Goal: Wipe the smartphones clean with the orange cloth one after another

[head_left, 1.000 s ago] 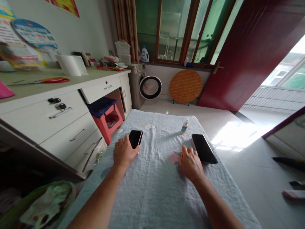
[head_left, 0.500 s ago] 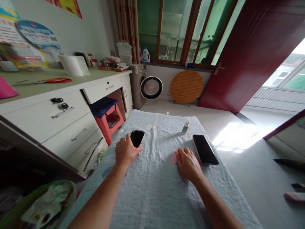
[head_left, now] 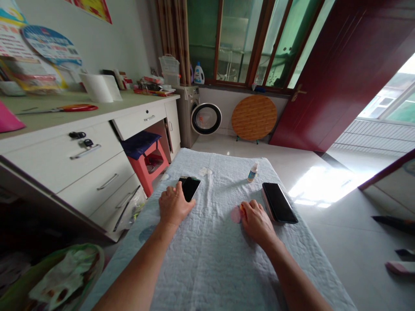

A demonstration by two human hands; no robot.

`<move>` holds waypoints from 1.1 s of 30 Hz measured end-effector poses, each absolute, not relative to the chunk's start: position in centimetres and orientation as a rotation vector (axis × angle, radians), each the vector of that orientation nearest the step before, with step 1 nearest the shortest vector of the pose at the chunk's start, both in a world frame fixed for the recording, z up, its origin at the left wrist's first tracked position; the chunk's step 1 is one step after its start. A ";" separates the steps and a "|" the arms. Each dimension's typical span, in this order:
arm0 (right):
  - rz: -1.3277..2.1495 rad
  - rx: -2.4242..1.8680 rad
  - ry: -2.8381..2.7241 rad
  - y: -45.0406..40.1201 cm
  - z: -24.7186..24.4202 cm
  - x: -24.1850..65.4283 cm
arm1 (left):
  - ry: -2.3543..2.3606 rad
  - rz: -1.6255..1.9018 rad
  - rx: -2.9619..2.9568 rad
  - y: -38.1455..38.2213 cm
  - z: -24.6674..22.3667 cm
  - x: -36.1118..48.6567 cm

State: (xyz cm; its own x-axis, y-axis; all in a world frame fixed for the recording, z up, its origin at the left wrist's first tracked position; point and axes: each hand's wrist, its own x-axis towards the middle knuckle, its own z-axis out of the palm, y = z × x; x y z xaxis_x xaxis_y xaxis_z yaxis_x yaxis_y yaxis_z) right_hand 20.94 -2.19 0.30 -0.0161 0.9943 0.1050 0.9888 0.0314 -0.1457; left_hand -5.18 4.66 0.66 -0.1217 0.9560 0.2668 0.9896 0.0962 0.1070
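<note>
My left hand [head_left: 175,204] is closed around the side of a black-screened smartphone [head_left: 191,188] with a pale edge, lying on the quilted cloth [head_left: 207,242]. A dark edge of what looks like another phone [head_left: 183,179] shows from under it at the upper left. My right hand [head_left: 256,219] rests on the cloth with fingers curled in. A small bit of something orange [head_left: 242,208] shows at its fingertips; the rest is hidden. Just right of that hand lies a dark phone [head_left: 279,203] on top of a pinkish stack. Beyond it stands a small spray bottle [head_left: 252,172], upright.
Left of the covered table is a white desk [head_left: 65,160] with red-handled scissors [head_left: 79,108] and a paper roll [head_left: 97,88]. A red stool [head_left: 149,166] is tucked beside it. At the back are a washing machine [head_left: 186,116] with its door open and a round wooden tabletop [head_left: 254,117].
My left hand has slid the phone slightly to the right, and more of the dark edge beneath it shows at the left. My right hand has stayed in place.
</note>
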 end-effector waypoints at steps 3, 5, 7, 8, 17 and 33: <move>0.054 -2.082 -2.115 -2.2 0.5 20.8 | -2.257 -0.381 -1.990 4.6 0.9 -4.9; 0.053 -2.085 -2.117 -2.2 0.6 20.8 | -2.291 -0.375 -1.984 4.6 1.0 -4.8; 0.055 -2.087 -2.121 -2.2 0.6 20.7 | -2.326 -0.365 -1.980 4.6 1.2 -4.6; 0.058 -2.086 -2.122 -2.2 0.6 20.7 | -2.337 -0.362 -1.977 4.6 1.2 -4.6; 0.146 -2.050 -2.016 -1.9 0.3 21.1 | -2.158 -0.469 -2.035 3.7 1.7 -3.6; 1.225 -1.357 -1.125 -2.0 0.3 19.7 | -1.976 -0.613 -2.599 0.4 -0.4 0.7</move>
State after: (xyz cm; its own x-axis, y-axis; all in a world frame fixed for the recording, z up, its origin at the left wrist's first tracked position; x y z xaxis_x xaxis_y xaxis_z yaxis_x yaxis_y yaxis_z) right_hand 19.71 -1.98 0.25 0.0728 0.9904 -0.1176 0.0333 -0.1202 -0.9922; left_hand 0.74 0.42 -0.39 0.2308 0.9563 0.1795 0.8901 -0.2820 0.3580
